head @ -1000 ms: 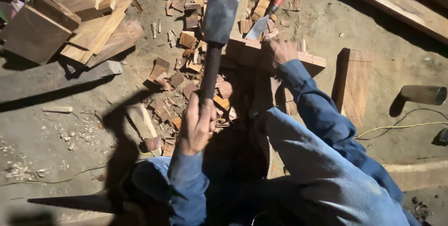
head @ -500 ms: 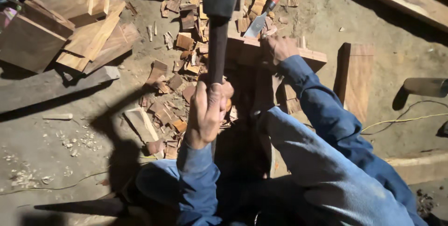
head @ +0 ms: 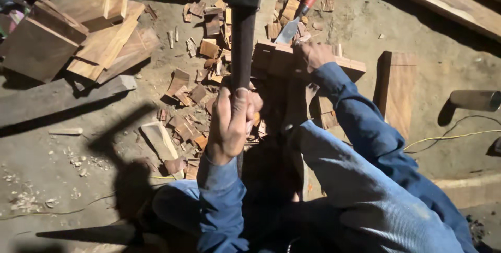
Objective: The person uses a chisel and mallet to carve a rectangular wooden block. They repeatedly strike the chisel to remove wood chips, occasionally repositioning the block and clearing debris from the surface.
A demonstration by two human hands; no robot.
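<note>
My left hand (head: pixel 232 122) is clenched low on the top-heavy mallet (head: pixel 243 23) raised above the wood block (head: pixel 276 60), which my right hand (head: pixel 313 54) clamps beside the red-handled chisel (head: pixel 302 10); it looks stiff and heavy.

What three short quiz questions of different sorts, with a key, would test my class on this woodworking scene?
1. True or false: the left hand grips the dark handle of the raised hammer.
2. Which does the right hand rest on? A) the yellow cable B) the wooden block C) the stacked boards
3. Fill in: the chisel beyond the block has a ____ handle.

Key:
1. True.
2. B, the wooden block; the yellow cable lies off to the right and the stacked boards to the left.
3. Red.
</note>
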